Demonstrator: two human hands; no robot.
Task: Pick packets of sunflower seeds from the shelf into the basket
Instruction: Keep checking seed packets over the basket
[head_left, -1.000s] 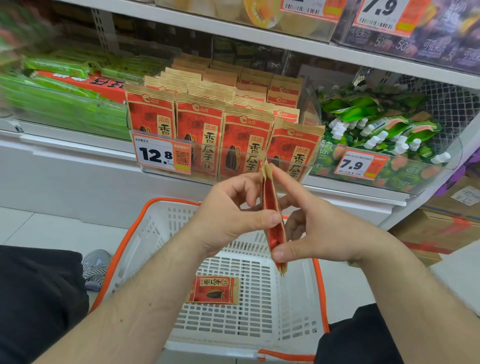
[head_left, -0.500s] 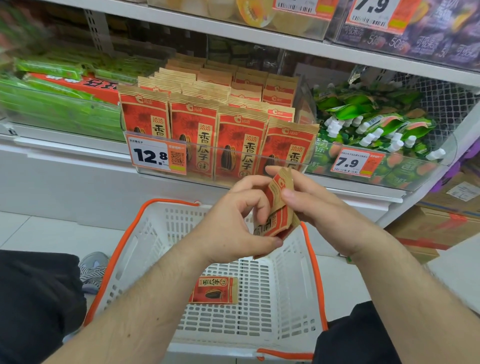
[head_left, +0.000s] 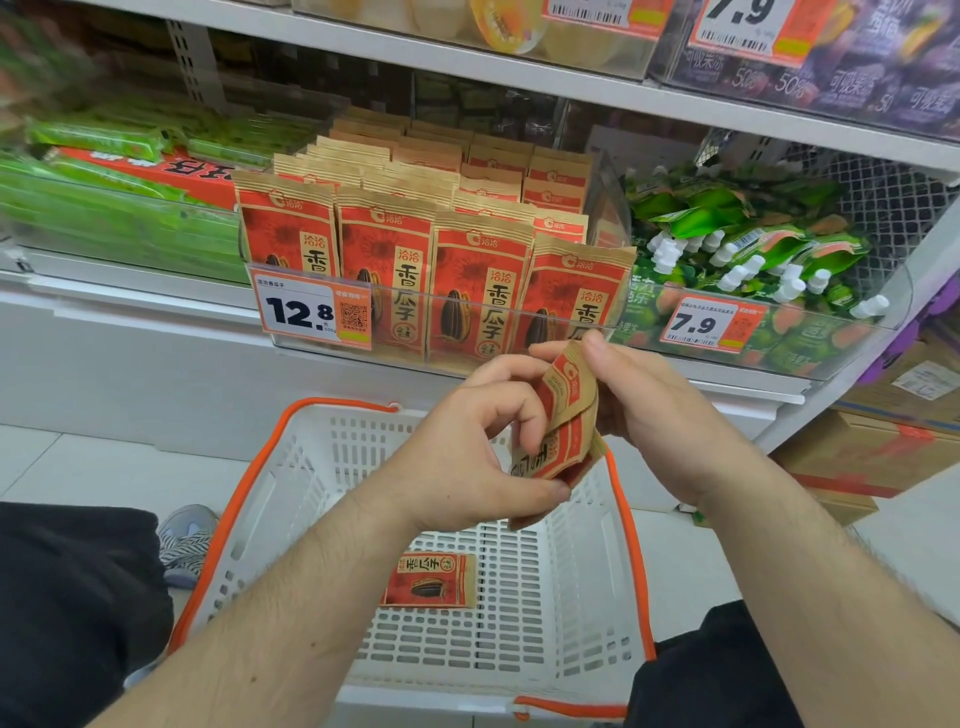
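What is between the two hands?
In the head view, a bent sunflower seed packet sits between them, held over the basket; the left hand and right hand both pinch it.

green pouches (head_left: 737, 244), cardboard box (head_left: 872, 452), striped shoe (head_left: 184, 540)

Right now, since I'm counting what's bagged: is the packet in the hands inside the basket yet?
Not yet. The held packet is pinched between the left hand and right hand, above the basket.
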